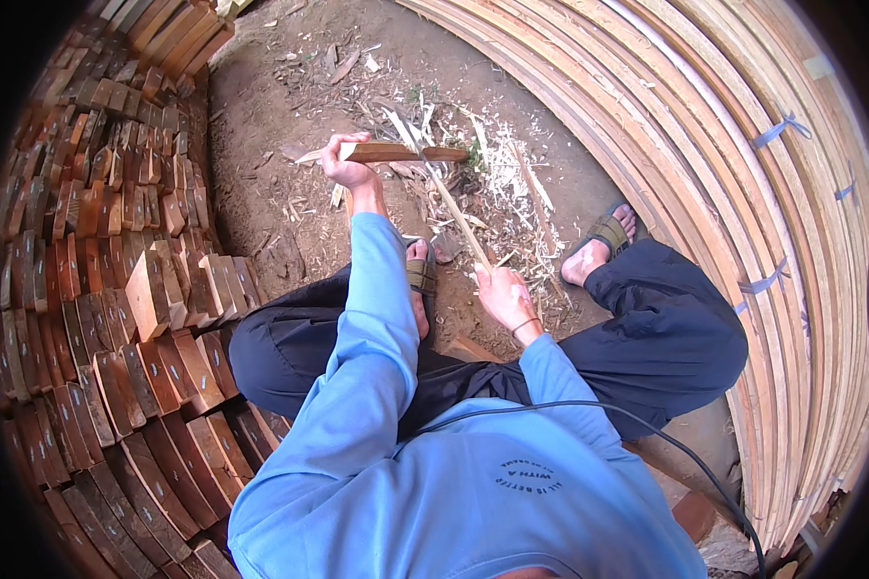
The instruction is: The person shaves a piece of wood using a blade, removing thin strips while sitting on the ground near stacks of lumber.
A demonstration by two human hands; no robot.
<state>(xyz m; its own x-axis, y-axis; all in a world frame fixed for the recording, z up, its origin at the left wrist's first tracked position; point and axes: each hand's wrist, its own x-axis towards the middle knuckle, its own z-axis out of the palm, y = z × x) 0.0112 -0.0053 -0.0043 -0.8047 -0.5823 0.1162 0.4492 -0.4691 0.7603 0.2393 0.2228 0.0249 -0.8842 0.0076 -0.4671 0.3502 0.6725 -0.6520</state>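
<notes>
My left hand (350,166) is closed around a brown piece of wood (401,152) held level above the ground, its pale tapered end sticking out left of the fist. My right hand (507,297), lower and nearer my body, grips the near end of a long thin pale stick (457,212). That stick slants up and left and meets the wood piece near its middle. A narrow dark part shows at the crossing; I cannot tell whether it is a blade. Pale shavings (512,172) are scattered beneath and beyond both hands.
Stacked reddish-brown wood blocks (164,376) rise along my left. Long pale wooden strips (686,125), bundled with blue ties (780,130), curve along my right. My sandaled feet (599,253) rest on the dirt ground (261,207). A black cable (686,452) runs across my shirt.
</notes>
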